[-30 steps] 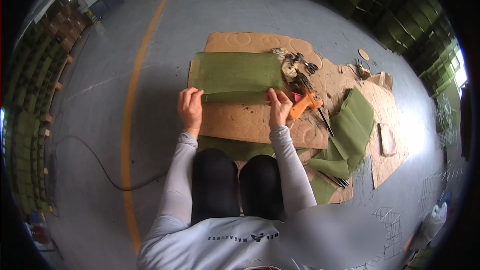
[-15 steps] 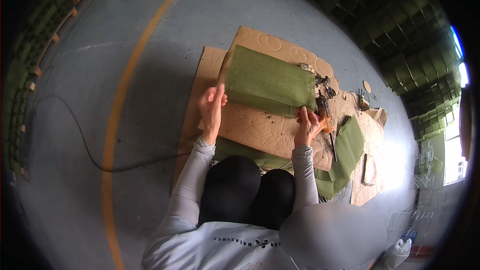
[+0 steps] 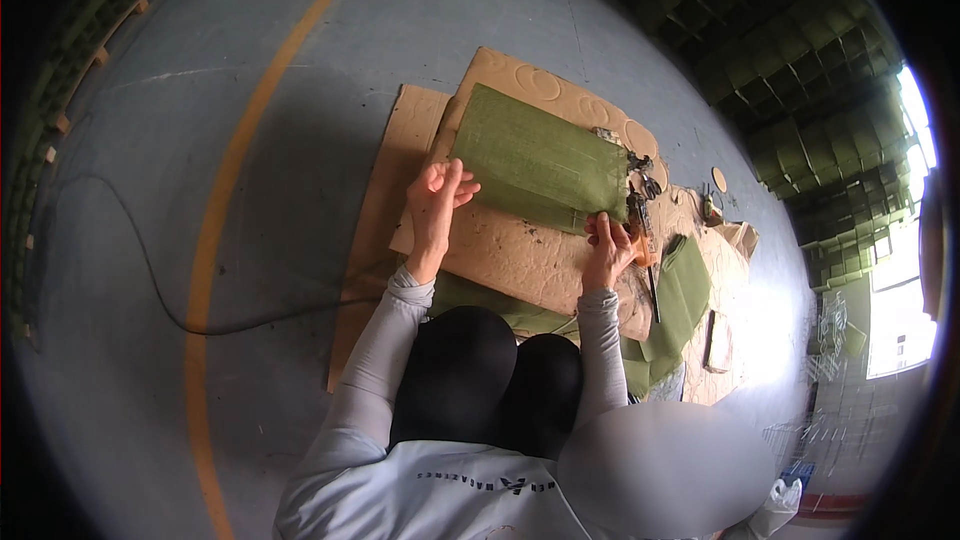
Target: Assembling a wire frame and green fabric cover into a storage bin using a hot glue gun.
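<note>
A rectangular sheet of green fabric [image 3: 545, 150] lies over a padded, cardboard-covered work surface [image 3: 505, 250] in front of my knees. My left hand [image 3: 438, 202] hovers at the sheet's near left corner, its fingers apart and holding nothing. At the near right corner my right hand [image 3: 606, 248] pinches the fabric edge between thumb and fingers. Just beside that hand is an orange-handled tool [image 3: 645, 248], partly hidden by it. Dark metal pieces [image 3: 643, 175] sit along the sheet's frayed right end.
More folded green fabric [image 3: 683, 285] lies to the right on cardboard, with a small block [image 3: 716, 342] nearby. A dark cable [image 3: 150, 265] runs across the floor at left, past a yellow line [image 3: 228, 170]. Stacked green bundles [image 3: 780, 90] stand far right. A blurred grey oval covers the lower right.
My left hand has moved slightly right and up beside the fabric corner, its fingers more spread. My right hand stays at the near right corner. The whole view has shifted a little.
</note>
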A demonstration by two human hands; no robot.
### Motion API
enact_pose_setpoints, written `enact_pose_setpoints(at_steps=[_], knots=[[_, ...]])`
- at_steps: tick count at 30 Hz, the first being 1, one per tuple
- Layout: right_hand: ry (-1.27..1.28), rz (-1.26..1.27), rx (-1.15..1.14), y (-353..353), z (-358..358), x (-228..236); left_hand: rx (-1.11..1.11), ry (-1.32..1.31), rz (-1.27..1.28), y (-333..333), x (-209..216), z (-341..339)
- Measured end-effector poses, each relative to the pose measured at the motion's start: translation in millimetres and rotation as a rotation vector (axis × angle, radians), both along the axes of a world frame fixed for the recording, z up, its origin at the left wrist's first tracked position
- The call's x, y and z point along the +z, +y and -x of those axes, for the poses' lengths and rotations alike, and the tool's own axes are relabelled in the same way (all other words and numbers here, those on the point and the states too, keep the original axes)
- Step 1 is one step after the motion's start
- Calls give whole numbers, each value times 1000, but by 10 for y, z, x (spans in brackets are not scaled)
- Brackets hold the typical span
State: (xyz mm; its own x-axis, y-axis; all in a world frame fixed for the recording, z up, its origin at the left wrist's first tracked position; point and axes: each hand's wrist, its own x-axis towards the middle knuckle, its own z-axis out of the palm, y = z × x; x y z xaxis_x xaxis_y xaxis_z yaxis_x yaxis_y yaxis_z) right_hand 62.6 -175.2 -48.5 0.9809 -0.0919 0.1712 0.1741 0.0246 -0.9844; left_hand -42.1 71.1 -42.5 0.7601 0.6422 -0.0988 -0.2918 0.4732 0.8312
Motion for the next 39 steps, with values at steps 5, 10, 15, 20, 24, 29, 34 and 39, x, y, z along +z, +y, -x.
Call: enact_pose_setpoints(at_steps=[5, 10, 15, 20, 24, 29, 34, 39], knots=[[-3, 9, 9, 29, 27, 47, 42, 44, 20, 13, 130, -72], [7, -45, 6, 6, -3, -21, 59, 91, 49, -45, 149, -108], [14, -100, 29, 56, 2, 16, 87, 4, 17, -38, 151, -140], [48, -127, 58, -16, -43, -66, 74, -44, 25, -75, 32, -130], [57, -171, 32, 33, -6, -42, 119, -131, -50, -89, -85, -132], [45, -234, 49, 22, 17, -38, 179, -157, -145, -105, -114, -153], [43, -232, 74, -3, 24, -45, 184, -142, -223, -75, -167, -169], [47, -268, 71, -3, 52, -78, 169, -121, -216, -61, -199, -150]])
